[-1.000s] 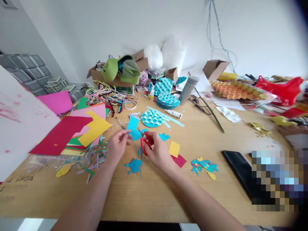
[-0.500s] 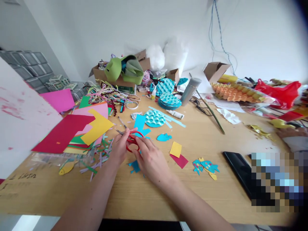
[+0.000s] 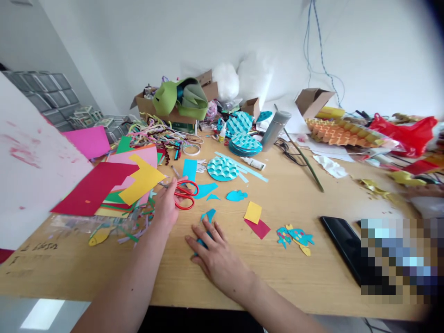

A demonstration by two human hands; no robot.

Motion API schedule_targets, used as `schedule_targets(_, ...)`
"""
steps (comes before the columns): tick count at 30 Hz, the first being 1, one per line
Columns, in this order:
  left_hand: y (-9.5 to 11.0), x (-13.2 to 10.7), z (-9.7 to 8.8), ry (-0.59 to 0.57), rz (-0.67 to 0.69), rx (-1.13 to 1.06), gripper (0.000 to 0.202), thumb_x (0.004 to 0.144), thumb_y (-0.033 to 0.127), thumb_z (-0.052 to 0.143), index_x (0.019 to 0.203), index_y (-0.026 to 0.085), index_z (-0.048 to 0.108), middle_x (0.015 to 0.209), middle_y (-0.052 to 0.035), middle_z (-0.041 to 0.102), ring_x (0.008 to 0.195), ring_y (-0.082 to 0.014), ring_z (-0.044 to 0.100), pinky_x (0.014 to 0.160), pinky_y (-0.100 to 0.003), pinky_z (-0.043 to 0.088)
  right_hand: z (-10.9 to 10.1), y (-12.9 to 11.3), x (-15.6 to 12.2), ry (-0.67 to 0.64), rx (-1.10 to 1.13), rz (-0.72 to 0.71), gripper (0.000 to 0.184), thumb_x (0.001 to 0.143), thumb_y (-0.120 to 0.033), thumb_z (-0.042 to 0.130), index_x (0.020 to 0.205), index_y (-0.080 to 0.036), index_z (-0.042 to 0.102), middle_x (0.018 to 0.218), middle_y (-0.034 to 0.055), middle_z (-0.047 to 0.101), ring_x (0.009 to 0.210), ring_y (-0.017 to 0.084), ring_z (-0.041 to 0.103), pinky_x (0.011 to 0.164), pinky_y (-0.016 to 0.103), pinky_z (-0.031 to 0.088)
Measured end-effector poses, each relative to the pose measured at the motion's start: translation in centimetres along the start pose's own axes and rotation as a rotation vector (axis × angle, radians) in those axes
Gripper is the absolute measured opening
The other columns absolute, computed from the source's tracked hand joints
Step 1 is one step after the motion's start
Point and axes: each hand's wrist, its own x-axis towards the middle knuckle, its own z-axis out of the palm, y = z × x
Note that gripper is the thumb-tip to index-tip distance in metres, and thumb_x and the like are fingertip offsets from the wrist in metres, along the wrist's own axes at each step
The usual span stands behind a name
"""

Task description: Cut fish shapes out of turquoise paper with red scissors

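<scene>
My left hand (image 3: 167, 203) is closed round red-handled scissors (image 3: 186, 194), their handles pointing right. Flat on the table, my right hand (image 3: 217, 252) has its fingers spread over a blue paper cutout (image 3: 204, 240), mostly hidden beneath them. A blue scrap (image 3: 208, 214) shows just beyond the fingertips. Farther off lie a blue fish cutout (image 3: 236, 195), a blue paper rectangle (image 3: 189, 171) and a curved blue offcut (image 3: 206, 190). Right of my right hand, a yellow paper piece (image 3: 253, 212) overlaps a dark red one (image 3: 257, 229). Decorated blue and yellow fish (image 3: 301, 236) lie beyond these.
Coloured sheets (image 3: 93, 189) and paper strips cover the left side, with a yellow fish (image 3: 99, 236) near them. Woven blue discs (image 3: 223, 169) and a grey bottle (image 3: 276, 131) stand toward the back. A black phone (image 3: 342, 245) and another person's hand (image 3: 425, 190) are on the right.
My right hand has left the scissors and moved down onto the blue cutout, fingers spread. The scissors stay in my left hand, shifted slightly left.
</scene>
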Motion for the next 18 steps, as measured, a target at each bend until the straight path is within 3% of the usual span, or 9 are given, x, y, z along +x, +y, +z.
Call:
schedule_targets(3,0.1,0.0,0.0,-0.017,-0.034,-0.003,0.045,0.073,0.05,0.066,0.097,0.012,0.066,0.1,-0.0134,0.073,0.068,-0.0196,0.069,0.057,-0.028,0.052,-0.9,0.6,-3.0,0.023,0.031,-0.066,0.038,0.096,-0.01,0.043,0.133,-0.009,0.053,0.135,0.0167,0.057,0.133,0.032,0.043,0.109,0.047,0.044)
schedule_targets(6,0.2,0.0,0.0,-0.011,-0.036,-0.045,0.039,0.073,0.043,0.068,0.095,0.012,0.065,0.102,-0.0132,0.073,0.064,-0.0192,0.069,0.058,-0.03,0.054,-2.3,1.1,-6.5,0.037,0.159,-0.011,0.035,0.096,-0.008,0.041,0.127,-0.013,0.056,0.122,0.0133,0.064,0.114,0.027,0.055,0.1,0.04,0.052)
schedule_targets(10,0.3,0.0,0.0,-0.006,-0.041,-0.044,0.035,0.075,0.04,0.067,0.094,0.011,0.064,0.097,-0.0134,0.073,0.069,-0.0219,0.071,0.06,-0.033,0.056,-3.5,2.0,-10.7,0.102,0.247,0.11,0.032,0.095,-0.007,0.039,0.117,-0.019,0.058,0.103,0.0109,0.066,0.091,0.025,0.06,0.078,0.04,0.059)
schedule_targets(15,0.2,0.0,0.1,0.001,-0.042,-0.063,0.032,0.073,0.036,0.069,0.093,0.012,0.063,0.095,-0.0124,0.074,0.071,-0.0229,0.071,0.062,-0.034,0.057,-4.7,4.4,-14.2,0.294,0.196,0.243,0.038,0.091,-0.001,0.038,0.113,-0.024,0.059,0.1,0.009,0.063,0.092,0.024,0.061,0.075,0.037,0.056)
schedule_targets(18,0.2,0.0,0.1,0.006,-0.028,-0.072,0.032,0.072,0.035,0.07,0.094,0.012,0.063,0.092,-0.0107,0.074,0.07,-0.0224,0.071,0.062,-0.033,0.057,-6.4,6.4,-15.0,0.531,0.024,0.281,0.034,0.09,0.0,0.047,0.109,-0.025,0.061,0.097,0.0076,0.062,0.091,0.023,0.062,0.077,0.036,0.053)
